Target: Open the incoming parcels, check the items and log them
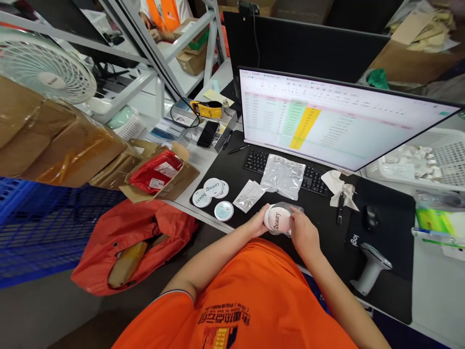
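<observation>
Over the near edge of the black desk mat (394, 242), a round white cosmetic container (277, 219) printed "Beauty" sits closed between both hands, its label face tilted up. The left hand (259, 221) cups its left side; the right hand (303, 233) curls around its right, beside crumpled clear plastic film (295, 209). Farther left lie white round lids (212, 191); a clear plastic bag (283, 175) lies far, near the keyboard (267, 162).
</observation>
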`<state>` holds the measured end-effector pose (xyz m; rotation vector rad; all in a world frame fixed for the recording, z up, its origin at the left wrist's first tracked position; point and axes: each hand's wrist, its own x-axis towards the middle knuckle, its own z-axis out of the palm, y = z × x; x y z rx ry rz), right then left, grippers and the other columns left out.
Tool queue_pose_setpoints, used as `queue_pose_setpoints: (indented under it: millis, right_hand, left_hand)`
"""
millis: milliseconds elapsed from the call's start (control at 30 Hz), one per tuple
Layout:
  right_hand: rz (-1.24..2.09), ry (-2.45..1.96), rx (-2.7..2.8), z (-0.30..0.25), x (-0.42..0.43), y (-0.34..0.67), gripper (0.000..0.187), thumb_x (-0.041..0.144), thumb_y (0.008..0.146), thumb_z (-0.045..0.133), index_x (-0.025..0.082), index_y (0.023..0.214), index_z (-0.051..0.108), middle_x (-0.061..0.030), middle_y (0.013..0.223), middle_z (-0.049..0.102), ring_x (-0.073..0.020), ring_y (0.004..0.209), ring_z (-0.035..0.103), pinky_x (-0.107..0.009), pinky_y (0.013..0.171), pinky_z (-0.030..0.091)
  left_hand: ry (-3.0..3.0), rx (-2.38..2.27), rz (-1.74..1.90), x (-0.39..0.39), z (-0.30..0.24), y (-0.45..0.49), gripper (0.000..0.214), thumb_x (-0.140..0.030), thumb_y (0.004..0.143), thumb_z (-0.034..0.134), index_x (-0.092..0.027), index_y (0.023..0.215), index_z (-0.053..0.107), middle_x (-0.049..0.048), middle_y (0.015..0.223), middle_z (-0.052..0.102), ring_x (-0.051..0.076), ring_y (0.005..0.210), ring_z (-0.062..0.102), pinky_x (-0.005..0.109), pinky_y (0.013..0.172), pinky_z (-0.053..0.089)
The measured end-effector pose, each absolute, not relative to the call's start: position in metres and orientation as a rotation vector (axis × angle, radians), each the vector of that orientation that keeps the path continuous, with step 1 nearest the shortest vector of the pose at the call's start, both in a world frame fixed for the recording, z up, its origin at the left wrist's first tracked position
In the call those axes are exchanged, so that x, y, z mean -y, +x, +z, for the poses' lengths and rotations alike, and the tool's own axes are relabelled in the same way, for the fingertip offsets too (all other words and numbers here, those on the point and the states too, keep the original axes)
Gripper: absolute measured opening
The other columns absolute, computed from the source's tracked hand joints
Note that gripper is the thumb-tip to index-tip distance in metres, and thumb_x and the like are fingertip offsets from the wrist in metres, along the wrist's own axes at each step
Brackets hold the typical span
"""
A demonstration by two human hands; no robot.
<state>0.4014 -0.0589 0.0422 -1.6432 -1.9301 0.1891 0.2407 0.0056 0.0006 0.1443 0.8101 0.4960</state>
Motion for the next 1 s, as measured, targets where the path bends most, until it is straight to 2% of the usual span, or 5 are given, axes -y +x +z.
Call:
queue_pose_setpoints:
  millis: [233, 400, 600, 800, 1000]
  right_hand:
    - [0.043, -0.868, 2.244, 0.07, 0.085, 0.382, 0.027, 0.007, 0.092, 0.061, 0.023, 0.112, 0.068, -0.0038, 0.116, 0.071, -0.0191, 0.109, 0.067, -0.039, 0.1, 0.058]
    - [-0.083, -0.786, 2.242, 0.079, 0.092, 0.382, 0.021, 0.01, 0.088, 0.068, 0.023, 0.106, 0.071, -0.0041, 0.11, 0.073, -0.0178, 0.1, 0.069, -0.037, 0.099, 0.059]
    - [0.331, -1.325, 1.616, 0.085, 0.088, 0.377, 0.023, 0.011, 0.096, 0.05, 0.023, 0.108, 0.065, -0.0045, 0.094, 0.07, -0.019, 0.088, 0.067, -0.037, 0.081, 0.059]
    - [-0.132, -1.685, 1.865, 0.065, 0.073, 0.378, 0.027, 0.013, 0.095, 0.05, 0.023, 0.105, 0.073, -0.0074, 0.105, 0.068, -0.0206, 0.084, 0.06, -0.031, 0.07, 0.051]
    - [0.013, -1.561, 2.175, 0.047, 0.082, 0.375, 0.035, 0.014, 0.098, 0.048, 0.015, 0.128, 0.065, -0.0129, 0.124, 0.065, -0.0258, 0.106, 0.061, -0.038, 0.09, 0.054]
  left_hand:
    - [0.09, -0.555, 0.466, -0.004, 0.026, 0.231, 0.068, -0.065, 0.088, 0.04, -0.01, 0.119, 0.065, 0.0163, 0.11, 0.073, 0.031, 0.108, 0.066, 0.042, 0.098, 0.046]
    - [0.149, -0.49, 0.424, -0.001, 0.046, 0.228, 0.073, -0.067, 0.083, 0.044, -0.01, 0.126, 0.061, 0.0171, 0.114, 0.072, 0.034, 0.108, 0.065, 0.046, 0.097, 0.045]
    - [0.148, -0.492, 0.396, 0.006, 0.032, 0.23, 0.059, -0.057, 0.085, 0.051, -0.008, 0.114, 0.066, 0.0169, 0.106, 0.074, 0.033, 0.109, 0.065, 0.044, 0.1, 0.044]
    - [0.006, -0.542, 0.36, 0.016, 0.014, 0.232, 0.049, -0.054, 0.094, 0.049, -0.011, 0.108, 0.068, 0.013, 0.098, 0.075, 0.027, 0.099, 0.068, 0.04, 0.096, 0.044]
    - [-0.098, -0.655, 0.325, 0.013, 0.013, 0.228, 0.052, -0.056, 0.098, 0.041, -0.012, 0.104, 0.069, 0.0099, 0.092, 0.074, 0.021, 0.08, 0.068, 0.033, 0.077, 0.049]
